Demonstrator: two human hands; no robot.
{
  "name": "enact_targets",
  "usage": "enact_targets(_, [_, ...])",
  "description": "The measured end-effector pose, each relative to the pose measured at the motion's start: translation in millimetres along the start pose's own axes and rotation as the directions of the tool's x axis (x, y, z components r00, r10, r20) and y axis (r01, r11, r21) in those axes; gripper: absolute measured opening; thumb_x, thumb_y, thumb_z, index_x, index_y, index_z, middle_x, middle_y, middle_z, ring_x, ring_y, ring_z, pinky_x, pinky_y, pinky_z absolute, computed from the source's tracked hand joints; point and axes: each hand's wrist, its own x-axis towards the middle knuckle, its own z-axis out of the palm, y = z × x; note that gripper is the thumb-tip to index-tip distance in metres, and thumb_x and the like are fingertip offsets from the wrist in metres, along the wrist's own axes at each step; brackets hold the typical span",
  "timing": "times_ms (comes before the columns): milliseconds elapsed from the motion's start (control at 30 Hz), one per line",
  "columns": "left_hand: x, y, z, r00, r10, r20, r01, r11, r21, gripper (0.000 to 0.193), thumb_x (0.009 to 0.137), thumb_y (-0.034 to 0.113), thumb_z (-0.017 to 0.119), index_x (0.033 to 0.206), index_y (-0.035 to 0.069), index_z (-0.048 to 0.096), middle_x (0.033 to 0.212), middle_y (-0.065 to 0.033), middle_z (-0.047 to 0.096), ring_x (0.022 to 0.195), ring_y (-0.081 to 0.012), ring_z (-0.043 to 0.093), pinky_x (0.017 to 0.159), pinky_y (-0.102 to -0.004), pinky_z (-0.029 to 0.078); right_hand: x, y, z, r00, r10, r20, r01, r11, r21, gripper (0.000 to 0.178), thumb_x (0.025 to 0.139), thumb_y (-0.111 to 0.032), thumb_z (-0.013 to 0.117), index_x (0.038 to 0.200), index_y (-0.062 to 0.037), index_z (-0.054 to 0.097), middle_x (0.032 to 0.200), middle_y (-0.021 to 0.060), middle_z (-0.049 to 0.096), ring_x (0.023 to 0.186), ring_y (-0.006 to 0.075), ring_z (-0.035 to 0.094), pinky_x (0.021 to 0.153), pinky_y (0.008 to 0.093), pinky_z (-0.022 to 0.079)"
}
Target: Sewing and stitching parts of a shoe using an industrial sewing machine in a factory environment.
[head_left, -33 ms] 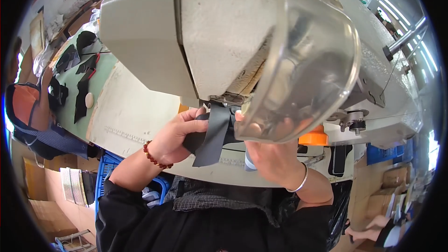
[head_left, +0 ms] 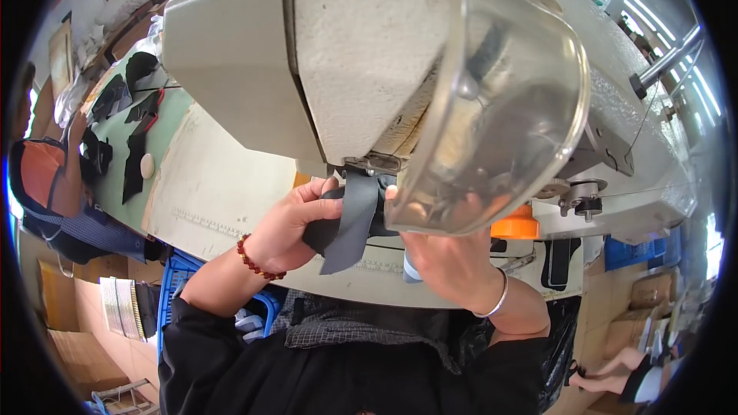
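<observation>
Below the head of a large off-white sewing machine (head_left: 369, 54), a dark grey strip of cloth or leather (head_left: 355, 219) hangs down over a darker piece (head_left: 323, 235). With thumb and fingers closed, my left hand (head_left: 296, 223) pinches the piece by its left edge. From the right, my right hand (head_left: 453, 265) holds the same work close under the machine head. A clear curved shield (head_left: 523, 131) covers part of its fingers, and a fingertip shows beside the strip. The needle area is hidden.
An orange round part (head_left: 516, 223) sits right of my right hand. A printed ruler scale (head_left: 207, 223) runs along the pale tabletop (head_left: 207, 177). Black cut pieces (head_left: 134, 165) lie on a green table at left, beside another person (head_left: 46, 177). Below is a blue basket (head_left: 175, 280).
The view has shifted very slightly against the machine. Both hands keep their hold on the dark grey piece. A person's legs at the lower right have moved a little.
</observation>
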Motion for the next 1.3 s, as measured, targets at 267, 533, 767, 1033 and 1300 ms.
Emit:
enact_targets(267, [1, -7, 11, 0.934, 0.259, -0.247, -0.200, 0.950, 0.239, 0.019, 0.096, 0.002, 0.069, 0.114, 0.008, 0.069, 0.100, -0.0024, 0.074, 0.087, -0.0113, 0.072, 0.077, -0.0289, 0.061, 5, -6, 3, 0.998, -0.066, -0.002, 0.064, 0.978, -0.197, 0.019, 0.093, -0.021, 0.066, 0.108, -0.0100, 0.066, 0.080, 0.0018, 0.056, 0.082, 0.0220, 0.060, 0.086, 0.0432, 0.049])
enact_targets(533, [7, 3, -20, 0.796, 0.548, -0.256, -0.340, 0.755, 0.560, 0.025, 0.099, -0.002, 0.059, 0.076, 0.004, 0.051, 0.086, -0.0163, 0.075, 0.073, -0.0210, 0.075, 0.073, -0.0298, 0.061, 5, 3, 13, 0.992, -0.114, 0.044, 0.119, 0.986, -0.113, 0.016, 0.090, -0.019, 0.070, 0.099, -0.0067, 0.063, 0.081, 0.0036, 0.059, 0.081, 0.0238, 0.060, 0.080, 0.0375, 0.051])
enact_targets(767, [1, 8, -2, 0.546, 0.383, 0.745, -0.185, -0.812, 0.554, 0.034, 0.082, 0.008, 0.073, 0.116, 0.011, 0.070, 0.107, -0.0059, 0.062, 0.104, -0.0249, 0.063, 0.082, -0.0400, 0.055, 8, -10, 14, 1.000, 0.015, 0.000, -0.015, 0.999, 0.034, 0.023, 0.082, -0.011, 0.074, 0.106, -0.0068, 0.074, 0.109, 0.0052, 0.070, 0.089, 0.0217, 0.067, 0.078, 0.0397, 0.051])
enact_targets(1033, [25, 27, 4, 0.505, 0.079, 0.859, -0.346, -0.894, 0.285, 0.049, 0.076, 0.010, 0.069, 0.125, 0.014, 0.071, 0.114, -0.0033, 0.067, 0.094, -0.0219, 0.067, 0.076, -0.0363, 0.055, -9, 2, 35, 0.989, -0.122, -0.090, 0.107, 0.982, -0.156, 0.034, 0.084, -0.017, 0.071, 0.117, -0.0071, 0.072, 0.097, 0.0053, 0.067, 0.090, 0.0246, 0.066, 0.077, 0.0388, 0.053])
enact_targets(1300, [28, 17, -1, 0.538, 0.564, 0.627, -0.480, -0.407, 0.777, 0.014, 0.085, -0.002, 0.077, 0.099, 0.000, 0.077, 0.082, -0.0069, 0.075, 0.066, -0.0217, 0.066, 0.063, -0.0323, 0.052, -11, 13, 24, 0.900, -0.051, 0.433, -0.167, 0.877, 0.450, 0.054, 0.101, -0.023, 0.051, 0.152, -0.0126, 0.036, 0.137, 0.0085, 0.052, 0.124, 0.0196, 0.053, 0.110, 0.0356, 0.041])
